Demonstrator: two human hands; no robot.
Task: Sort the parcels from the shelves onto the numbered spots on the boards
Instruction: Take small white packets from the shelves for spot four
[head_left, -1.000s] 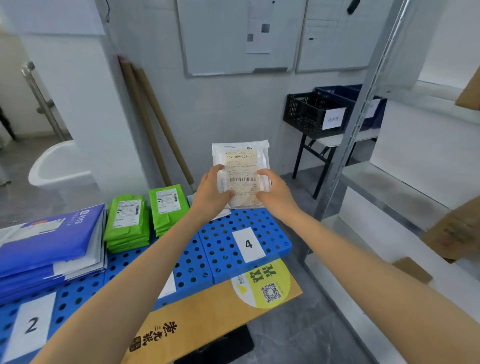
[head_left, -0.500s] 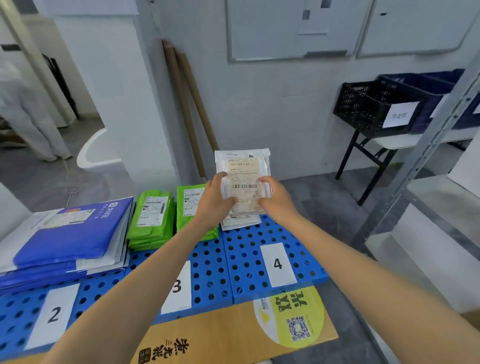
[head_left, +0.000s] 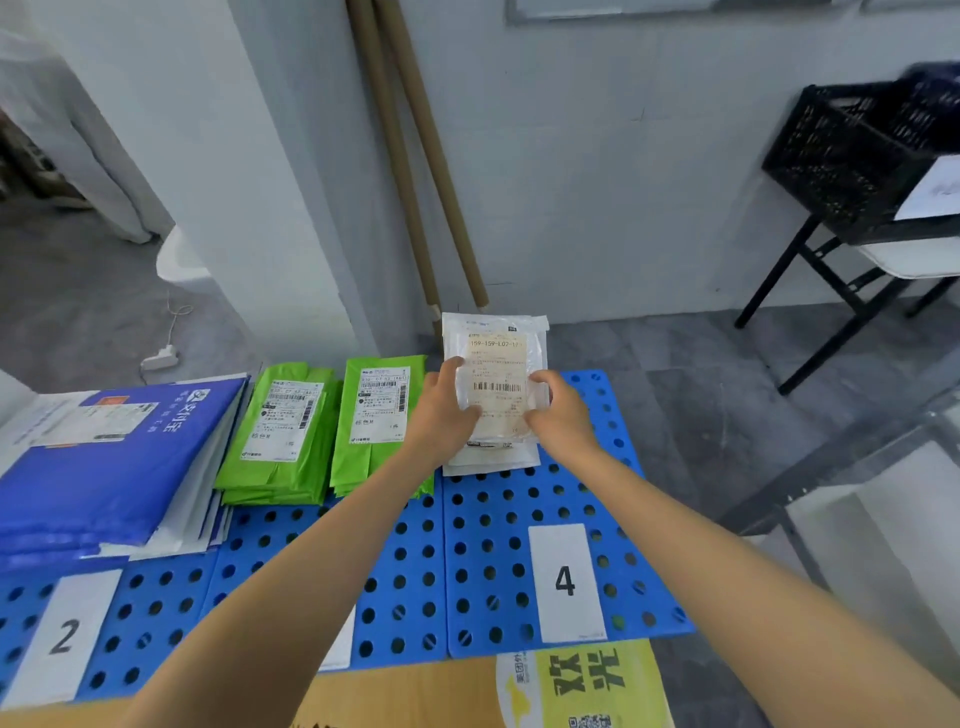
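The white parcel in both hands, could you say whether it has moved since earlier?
Yes: the white parcel has come down toward the white stack on board 4.

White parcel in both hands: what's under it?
A few flat white parcels stacked on the blue board marked 4. Their labels and count are hidden by the held parcel.

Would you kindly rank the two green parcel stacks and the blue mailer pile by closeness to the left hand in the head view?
1. Right green stack, just left of the left hand holding the white parcel.
2. Left green stack, next along leftward.
3. Blue mailer pile, far left.
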